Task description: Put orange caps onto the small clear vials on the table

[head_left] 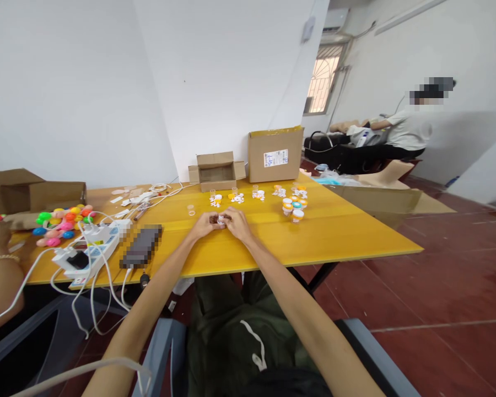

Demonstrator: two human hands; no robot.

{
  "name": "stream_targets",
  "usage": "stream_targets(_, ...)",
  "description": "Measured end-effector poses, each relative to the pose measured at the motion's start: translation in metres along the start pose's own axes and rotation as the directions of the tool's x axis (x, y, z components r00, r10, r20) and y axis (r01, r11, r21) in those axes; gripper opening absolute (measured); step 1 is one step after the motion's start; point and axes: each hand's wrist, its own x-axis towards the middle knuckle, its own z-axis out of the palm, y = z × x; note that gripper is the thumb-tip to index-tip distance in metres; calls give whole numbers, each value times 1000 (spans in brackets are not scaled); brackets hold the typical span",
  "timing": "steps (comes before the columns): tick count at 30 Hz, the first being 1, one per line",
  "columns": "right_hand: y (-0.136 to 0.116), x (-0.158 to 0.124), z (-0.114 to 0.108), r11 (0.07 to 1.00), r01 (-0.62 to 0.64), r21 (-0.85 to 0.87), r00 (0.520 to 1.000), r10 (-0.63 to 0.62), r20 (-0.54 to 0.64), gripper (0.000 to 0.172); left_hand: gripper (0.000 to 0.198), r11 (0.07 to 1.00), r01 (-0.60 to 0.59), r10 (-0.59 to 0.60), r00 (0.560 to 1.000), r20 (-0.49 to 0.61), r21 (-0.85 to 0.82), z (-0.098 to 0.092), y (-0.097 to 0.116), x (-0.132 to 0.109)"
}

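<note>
My left hand (205, 224) and my right hand (236, 223) meet over the yellow table (334, 231), fingers pinched together round a small white object (221, 220) too small to name. Beyond them lie small groups of white and orange pieces (235, 197) and a cluster of little capped pots (294, 207). A small clear cup (190, 209) stands just left of my hands.
A white power strip (91, 249) with cables and a dark flat device (141, 245) lie at left, beside bright plastic balls (62, 223). Cardboard boxes (275, 154) stand at the table's far edge. Another person's arm (0, 264) rests at far left; a seated person (409, 129) is in the back right.
</note>
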Motion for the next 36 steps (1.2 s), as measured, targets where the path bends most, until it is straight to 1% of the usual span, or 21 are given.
stream_targets(5, -1, 0, 0, 1000, 11, -10, 1000, -11, -6, 21, 25, 1000, -8, 8, 1000, 5, 9, 0, 1, -1)
stream_targets(13, -3, 0, -1, 998, 28, -56, 1000, -28, -13, 22, 21, 1000, -17, 17, 1000, 3, -10, 0, 1, 0)
stream_targets(20, -4, 0, -2, 993, 36, -112, 999, -34, 20, 21, 19, 1000, -14, 14, 1000, 12, -20, 0, -4, 0)
stream_targets(24, -7, 0, -3, 994, 26, -108, 999, -22, 41, 22, 18, 1000, -11, 11, 1000, 2, -19, 0, -7, 0)
stream_targets(30, -10, 2, -5, 993, -27, -115, 997, 35, 67, 19, 24, 1000, 5, -5, 1000, -7, -30, 0, -8, 0)
stream_targets(33, -12, 1, -3, 992, -42, -115, 997, 49, 56, 15, 26, 999, 16, -16, 1000, -3, -49, 0, -6, 0)
stream_targets(36, -13, 0, -3, 993, -47, -112, 999, 47, -6, 14, 26, 998, 27, -27, 1000, -9, -62, 1, -3, 0)
